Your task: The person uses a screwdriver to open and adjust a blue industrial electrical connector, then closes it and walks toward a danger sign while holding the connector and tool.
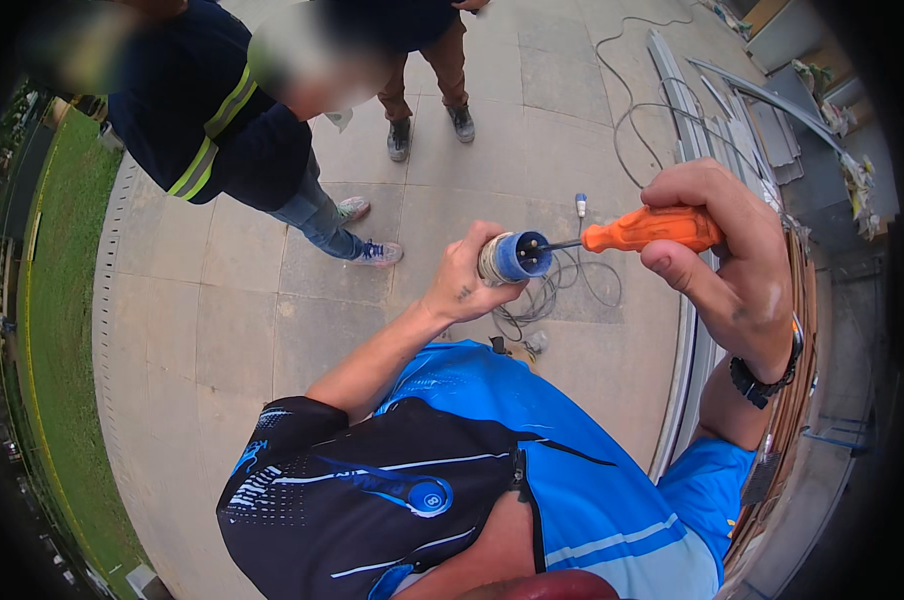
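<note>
My left hand (pixel 462 283) is wrapped round a blue and white industrial plug (pixel 521 257), its round open end with metal pins turned to the right. In my right hand (pixel 737 255) is a screwdriver (pixel 644 230) with an orange handle, gripped between thumb and fingers. The screwdriver's thin shaft points left, and its tip reaches the plug's open end among the pins. Whether the tip touches a screw or a pin I cannot tell.
A grey cable (pixel 542 300) lies coiled on the tiled floor (pixel 237 330), by another blue and white connector (pixel 581 204). Two people stand ahead, one in a dark jacket (pixel 212 120) with reflective stripes. Long metal profiles (pixel 680 95) lie along the right. Grass (pixel 72 300) borders the left.
</note>
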`<act>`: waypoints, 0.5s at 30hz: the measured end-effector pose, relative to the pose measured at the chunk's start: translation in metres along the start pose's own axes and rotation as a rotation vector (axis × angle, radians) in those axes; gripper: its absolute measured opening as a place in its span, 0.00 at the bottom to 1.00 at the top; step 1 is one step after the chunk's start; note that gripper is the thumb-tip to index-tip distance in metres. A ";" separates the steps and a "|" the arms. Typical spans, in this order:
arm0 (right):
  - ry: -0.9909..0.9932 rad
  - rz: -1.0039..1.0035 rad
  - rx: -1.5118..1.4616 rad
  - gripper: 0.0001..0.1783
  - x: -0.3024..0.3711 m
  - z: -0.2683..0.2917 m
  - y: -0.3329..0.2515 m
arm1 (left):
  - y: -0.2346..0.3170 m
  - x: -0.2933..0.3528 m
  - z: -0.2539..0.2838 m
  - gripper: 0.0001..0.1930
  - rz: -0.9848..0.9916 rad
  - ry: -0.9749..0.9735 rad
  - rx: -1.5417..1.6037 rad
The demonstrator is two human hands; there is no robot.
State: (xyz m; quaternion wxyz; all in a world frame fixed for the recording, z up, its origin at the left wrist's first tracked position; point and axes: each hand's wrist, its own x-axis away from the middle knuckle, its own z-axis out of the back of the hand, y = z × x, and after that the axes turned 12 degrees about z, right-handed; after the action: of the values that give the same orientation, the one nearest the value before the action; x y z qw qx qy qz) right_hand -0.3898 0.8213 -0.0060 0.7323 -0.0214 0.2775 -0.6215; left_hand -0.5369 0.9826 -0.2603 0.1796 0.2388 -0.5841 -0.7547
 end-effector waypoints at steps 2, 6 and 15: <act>-0.149 0.067 -0.019 0.17 0.007 0.000 -0.006 | -0.011 0.004 -0.001 0.33 0.020 -0.004 -0.030; -0.307 -0.082 -0.114 0.17 0.015 -0.006 -0.013 | -0.018 -0.004 -0.004 0.32 -0.238 -0.006 -0.052; -0.555 -0.697 -0.432 0.24 0.009 -0.003 -0.008 | -0.024 -0.011 0.008 0.23 -0.476 0.015 -0.296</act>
State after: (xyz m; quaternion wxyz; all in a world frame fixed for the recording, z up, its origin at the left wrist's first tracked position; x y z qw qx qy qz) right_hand -0.3975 0.8122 -0.0096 0.5060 -0.4290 0.1708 -0.7285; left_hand -0.5326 1.0011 -0.2802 0.0346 0.3461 -0.3937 -0.8509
